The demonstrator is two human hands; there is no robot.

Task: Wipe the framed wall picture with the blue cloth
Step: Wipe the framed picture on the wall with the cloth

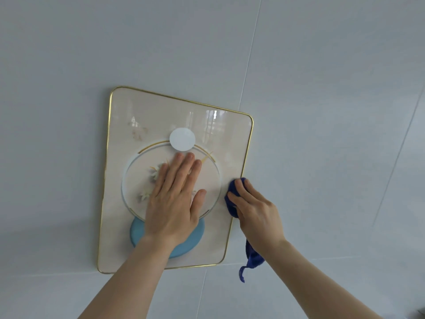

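Observation:
The framed picture [128,116] hangs on a pale wall: a cream glossy panel with rounded corners, a thin gold rim, a white disc, a ring with flowers and a light blue disc. My left hand [174,199] lies flat on its middle, fingers together and pointing up. My right hand [255,210] presses the bunched dark blue cloth [231,192] against the picture's right edge, about halfway up. A tail of the cloth hangs below my right wrist.
The wall [322,88] around the picture is made of large light grey tiles with thin seams. A horizontal seam runs just under the picture's bottom edge. Window reflections show on the picture's glossy upper part.

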